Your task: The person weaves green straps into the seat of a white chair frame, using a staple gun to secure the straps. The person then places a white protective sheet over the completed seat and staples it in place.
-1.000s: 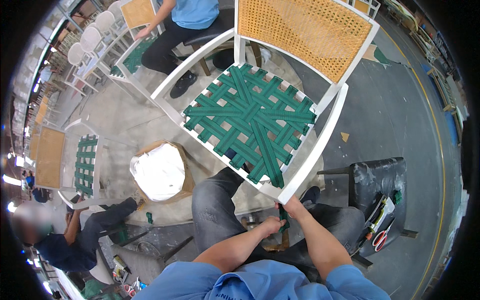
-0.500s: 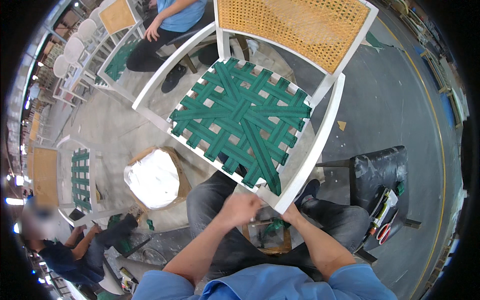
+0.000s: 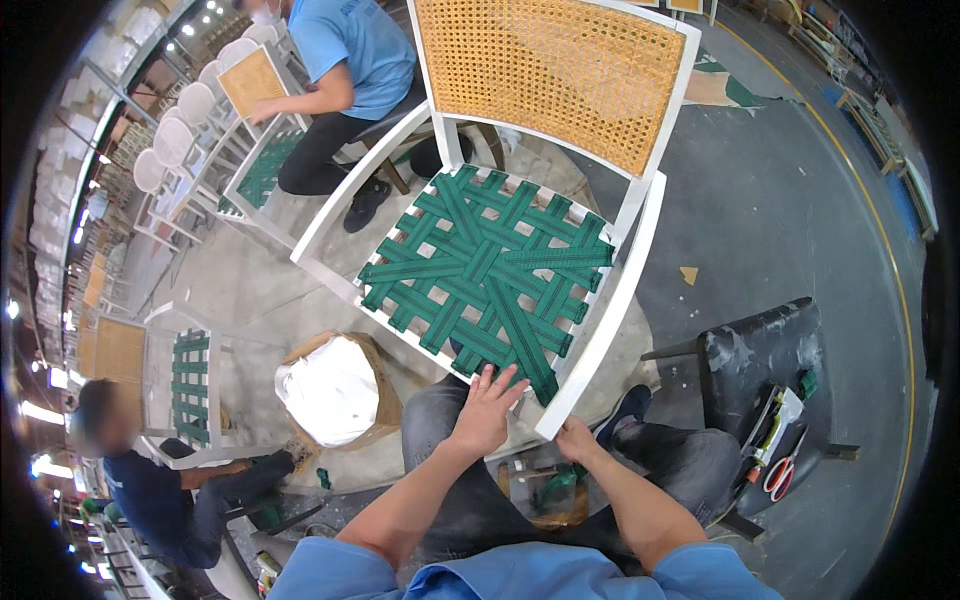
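Observation:
A white armchair (image 3: 599,360) stands tilted in front of me, with a cane back (image 3: 550,75) and a seat of crisscrossed green webbing (image 3: 480,262). Spread fingers of my left hand (image 3: 482,415) lie over the front rail, touching the near edge of the webbing. A diagonal strap (image 3: 522,345) ends at the near right corner of the seat. Just below that corner, my right hand (image 3: 575,441) is closed against the chair's front leg; its fingertips are partly hidden.
At left stands a cardboard box (image 3: 384,386) with a white liner. Scissors (image 3: 779,478) and other tools rest on a black padded stool (image 3: 770,350) at right. Two people (image 3: 355,65) (image 3: 150,500) sit at left beside other webbed chairs (image 3: 190,375).
My left hand has opened from a closed shape and spread over the front rail. The view has shifted, and the far person's arm now reaches to a chair back.

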A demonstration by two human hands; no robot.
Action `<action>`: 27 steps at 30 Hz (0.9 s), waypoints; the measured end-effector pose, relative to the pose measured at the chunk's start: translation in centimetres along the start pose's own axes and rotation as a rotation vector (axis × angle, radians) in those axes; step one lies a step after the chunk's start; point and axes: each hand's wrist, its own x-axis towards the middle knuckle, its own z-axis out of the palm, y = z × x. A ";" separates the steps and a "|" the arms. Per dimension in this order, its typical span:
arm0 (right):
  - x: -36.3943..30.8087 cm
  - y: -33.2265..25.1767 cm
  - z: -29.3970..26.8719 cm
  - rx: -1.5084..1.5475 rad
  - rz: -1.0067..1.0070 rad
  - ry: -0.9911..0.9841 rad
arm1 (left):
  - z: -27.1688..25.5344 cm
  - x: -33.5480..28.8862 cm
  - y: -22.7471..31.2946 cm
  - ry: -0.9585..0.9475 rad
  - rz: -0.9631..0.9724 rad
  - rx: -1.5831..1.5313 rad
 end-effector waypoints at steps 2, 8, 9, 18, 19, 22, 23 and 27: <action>0.2 -0.6 -0.4 -0.019 -0.013 0.010 | -0.2 1.7 0.0 0.043 0.020 -0.025; -1.5 -3.4 -0.5 -0.070 0.091 -0.048 | -1.2 8.3 -0.3 -0.116 0.100 0.064; -1.8 -3.5 -0.7 -0.086 0.108 -0.057 | -1.3 9.0 -0.1 -0.155 0.122 0.096; -3.2 -2.6 -0.3 -0.097 0.236 -0.051 | -1.9 10.5 1.2 -0.371 0.098 0.200; -2.9 -2.4 -0.2 -0.095 0.233 -0.056 | -2.3 10.5 1.1 -0.388 0.092 0.201; -2.1 -1.3 0.0 -0.101 0.195 -0.042 | -2.4 10.6 1.3 -0.391 0.084 0.216; -1.6 -1.0 0.2 -0.109 0.160 -0.029 | -2.5 10.7 1.5 -0.385 0.084 0.225; -1.1 -1.1 0.5 -0.033 0.162 -0.028 | -2.2 10.8 1.9 -0.424 0.012 0.227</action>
